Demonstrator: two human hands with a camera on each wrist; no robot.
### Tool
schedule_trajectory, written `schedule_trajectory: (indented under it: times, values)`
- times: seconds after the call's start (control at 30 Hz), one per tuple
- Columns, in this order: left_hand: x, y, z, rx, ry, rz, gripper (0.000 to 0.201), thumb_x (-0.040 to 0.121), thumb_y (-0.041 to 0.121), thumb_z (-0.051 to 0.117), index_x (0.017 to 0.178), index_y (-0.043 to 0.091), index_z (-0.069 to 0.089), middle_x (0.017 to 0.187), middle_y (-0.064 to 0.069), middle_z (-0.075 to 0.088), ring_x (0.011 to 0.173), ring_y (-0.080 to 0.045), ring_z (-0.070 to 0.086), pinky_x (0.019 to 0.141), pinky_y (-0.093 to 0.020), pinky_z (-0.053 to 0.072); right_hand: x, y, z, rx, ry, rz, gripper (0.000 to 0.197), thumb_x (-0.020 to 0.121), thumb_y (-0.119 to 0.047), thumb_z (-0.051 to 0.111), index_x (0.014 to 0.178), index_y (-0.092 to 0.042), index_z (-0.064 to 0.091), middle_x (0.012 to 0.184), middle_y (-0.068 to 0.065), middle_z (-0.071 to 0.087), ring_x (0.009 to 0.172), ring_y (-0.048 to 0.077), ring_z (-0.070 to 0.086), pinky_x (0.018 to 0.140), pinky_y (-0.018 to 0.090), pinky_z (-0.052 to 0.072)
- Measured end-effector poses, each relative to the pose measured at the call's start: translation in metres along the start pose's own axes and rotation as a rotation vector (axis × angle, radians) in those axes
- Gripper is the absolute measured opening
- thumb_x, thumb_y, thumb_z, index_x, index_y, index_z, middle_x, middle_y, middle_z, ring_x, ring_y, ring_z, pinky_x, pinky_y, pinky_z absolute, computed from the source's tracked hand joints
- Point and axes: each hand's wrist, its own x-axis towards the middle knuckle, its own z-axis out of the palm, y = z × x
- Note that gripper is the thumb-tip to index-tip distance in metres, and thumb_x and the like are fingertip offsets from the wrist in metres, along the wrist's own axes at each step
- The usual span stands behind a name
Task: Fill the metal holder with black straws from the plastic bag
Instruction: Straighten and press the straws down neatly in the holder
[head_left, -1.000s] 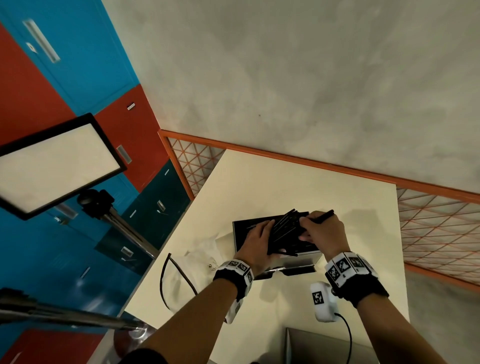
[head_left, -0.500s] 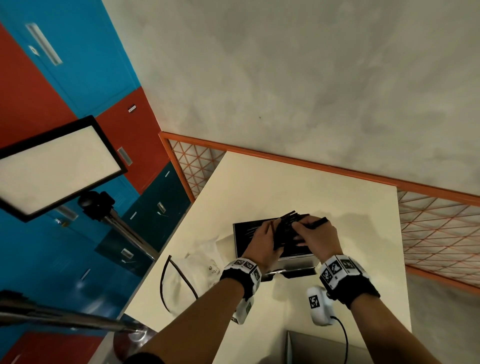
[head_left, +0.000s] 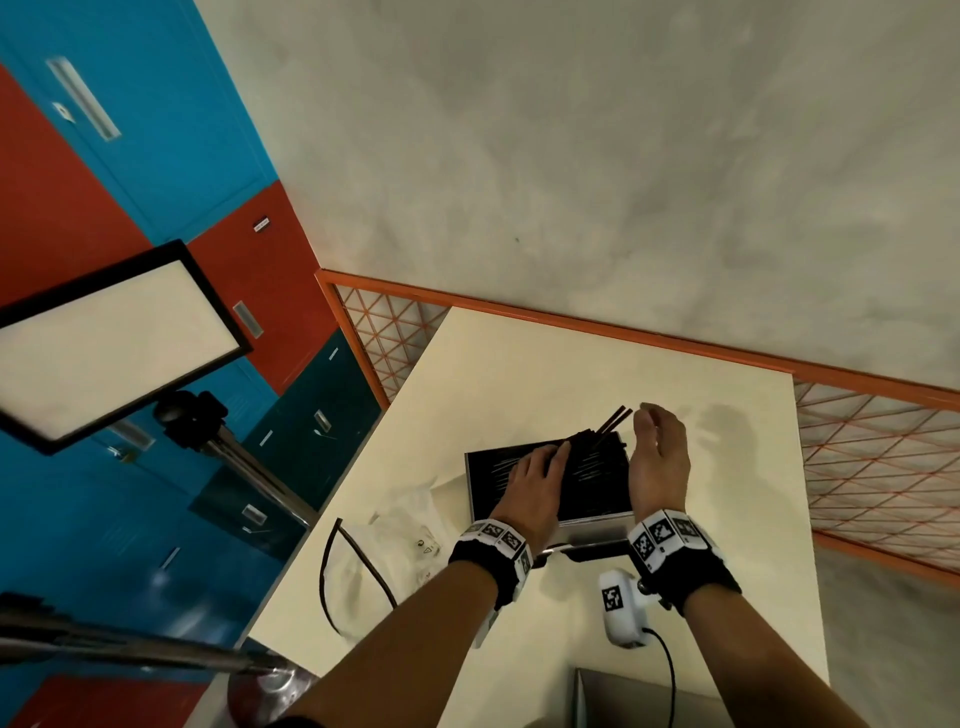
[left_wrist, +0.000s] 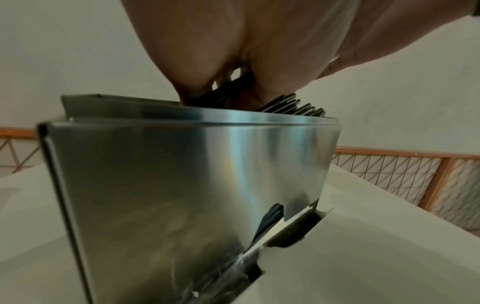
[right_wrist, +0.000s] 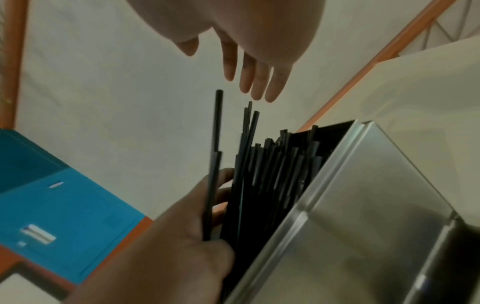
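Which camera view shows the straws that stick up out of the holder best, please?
The right wrist view: the raised straws stand out sharply against the pale wall. The head view shows them small and distant. The left wrist view shows only straw ends above the holder.

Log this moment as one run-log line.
left hand: presses black straws down | right hand: open beside them, holds nothing | metal holder: nearly full, few straw ends stick out | plastic bag: on table
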Motion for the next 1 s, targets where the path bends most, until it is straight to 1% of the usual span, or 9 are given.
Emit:
schedule_trajectory:
  times: [0.1, 0.2, 0.27, 0.37, 0.43, 0.53, 0.67, 0.83, 1.0]
  values:
    - [-0.002, 0.002, -0.001, -0.03, -0.035, -0.02, 0.095, 0.08, -0.01, 0.052, 0.161, 0.014, 0.008, 0.16, -0.014, 0.021, 0.145, -0.038, 0.022, 0.121, -0.046, 0.025, 0.01, 0.005, 0.002, -0.162, -0.053, -0.031, 0.042, 0.1, -0.038, 0.045, 0.137, -0.019, 0.049, 0.141, -0.002, 0.043, 0.126, 0.018, 0.048, 0.104, 0.036, 0.039]
    - [-0.003, 0.002, -0.002, -0.056, -0.031, -0.025, 0.094, 0.081, -0.004, 0.055, 0.161, 0.014, 0.009, 0.159, -0.013, 0.021, 0.145, -0.037, 0.022, 0.121, -0.046, 0.027, 0.014, 0.007, 0.006, -0.21, -0.126, -0.005, 0.047, 0.101, -0.04, 0.043, 0.142, -0.017, 0.046, 0.148, -0.002, 0.04, 0.133, 0.02, 0.043, 0.109, 0.033, 0.033]
    - [-0.003, 0.0, -0.002, -0.064, -0.027, -0.02, 0.094, 0.081, 0.0, 0.057, 0.161, 0.014, 0.01, 0.157, -0.013, 0.023, 0.143, -0.037, 0.025, 0.12, -0.046, 0.028, 0.013, 0.009, 0.01, -0.216, -0.18, -0.019, 0.043, 0.101, -0.037, 0.044, 0.137, -0.017, 0.051, 0.144, 0.0, 0.047, 0.13, 0.02, 0.046, 0.108, 0.034, 0.035]
    - [-0.006, -0.006, -0.002, -0.077, -0.013, 0.014, 0.091, 0.079, 0.003, 0.057, 0.16, 0.011, 0.016, 0.156, -0.013, 0.026, 0.141, -0.036, 0.028, 0.118, -0.048, 0.031, 0.007, 0.012, 0.015, -0.245, -0.255, -0.088, 0.028, 0.101, -0.03, 0.046, 0.119, -0.015, 0.061, 0.121, 0.002, 0.06, 0.114, 0.022, 0.056, 0.093, 0.031, 0.04]
    - [-0.007, -0.009, -0.002, -0.088, 0.008, 0.04, 0.086, 0.079, 0.002, 0.053, 0.159, 0.012, 0.021, 0.156, -0.013, 0.029, 0.14, -0.036, 0.029, 0.118, -0.048, 0.031, 0.005, 0.013, 0.017, -0.264, -0.248, -0.121, 0.023, 0.1, -0.027, 0.047, 0.114, -0.015, 0.062, 0.112, 0.0, 0.061, 0.107, 0.021, 0.057, 0.087, 0.026, 0.038]
    - [-0.008, -0.009, -0.002, -0.087, 0.006, 0.069, 0.09, 0.08, -0.006, 0.051, 0.159, 0.023, 0.022, 0.157, -0.011, 0.025, 0.144, -0.033, 0.024, 0.119, -0.043, 0.031, 0.011, 0.014, 0.016, -0.261, -0.173, -0.162, 0.029, 0.099, -0.026, 0.05, 0.125, -0.016, 0.057, 0.123, 0.001, 0.056, 0.105, 0.014, 0.055, 0.088, 0.029, 0.042]
    - [-0.01, -0.008, 0.0, -0.074, 0.011, 0.102, 0.095, 0.079, -0.013, 0.051, 0.159, 0.032, 0.023, 0.157, -0.011, 0.023, 0.144, -0.034, 0.023, 0.118, -0.044, 0.033, 0.023, 0.014, 0.016, -0.272, -0.189, -0.139, 0.044, 0.096, -0.026, 0.053, 0.14, -0.025, 0.046, 0.126, -0.01, 0.05, 0.107, 0.01, 0.052, 0.091, 0.03, 0.043]
    - [-0.01, -0.008, 0.004, -0.129, 0.016, 0.045, 0.082, 0.085, 0.003, 0.055, 0.159, 0.021, 0.023, 0.157, -0.012, 0.024, 0.142, -0.034, 0.027, 0.119, -0.045, 0.031, 0.034, 0.019, 0.014, -0.399, -0.198, -0.087, 0.021, 0.094, -0.012, 0.052, 0.107, -0.017, 0.069, 0.113, 0.002, 0.068, 0.105, 0.021, 0.063, 0.088, 0.022, 0.042]
    - [-0.009, -0.011, 0.006, -0.193, 0.021, -0.005, 0.081, 0.088, 0.017, 0.059, 0.159, 0.017, 0.02, 0.157, -0.008, 0.023, 0.143, -0.031, 0.026, 0.119, -0.04, 0.031, 0.01, 0.027, 0.014, -0.492, -0.241, -0.187, 0.021, 0.095, -0.013, 0.052, 0.106, -0.013, 0.07, 0.109, 0.001, 0.069, 0.098, 0.02, 0.064, 0.085, 0.021, 0.042]
